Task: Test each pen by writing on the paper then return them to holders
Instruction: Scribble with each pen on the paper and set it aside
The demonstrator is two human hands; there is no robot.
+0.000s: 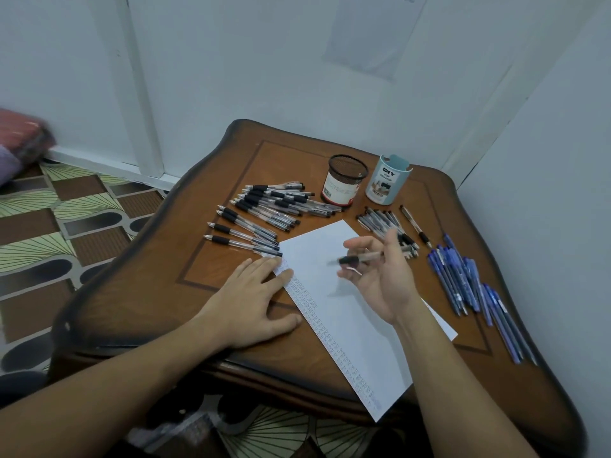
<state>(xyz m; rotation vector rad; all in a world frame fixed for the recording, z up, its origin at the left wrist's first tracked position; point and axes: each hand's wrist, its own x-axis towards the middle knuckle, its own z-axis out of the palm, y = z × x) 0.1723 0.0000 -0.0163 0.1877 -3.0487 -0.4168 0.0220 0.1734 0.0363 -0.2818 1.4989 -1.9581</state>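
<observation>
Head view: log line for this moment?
right hand: holds pen over paper | left hand: flat, fingertips on paper edge

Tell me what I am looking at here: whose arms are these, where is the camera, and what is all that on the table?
No machine here: these are a person's two bare hands, filmed by one camera worn on the head, looking down. The left hand lies flat on the wooden table, fingers on the edge of the paper. The right hand holds a black-grip pen above the sheet, slightly blurred. Small written marks run along the paper's left edge. At the left lie clear pens, at the right a smaller pile of pens and blue pens. A black mesh holder and a pale blue holder stand at the back.
</observation>
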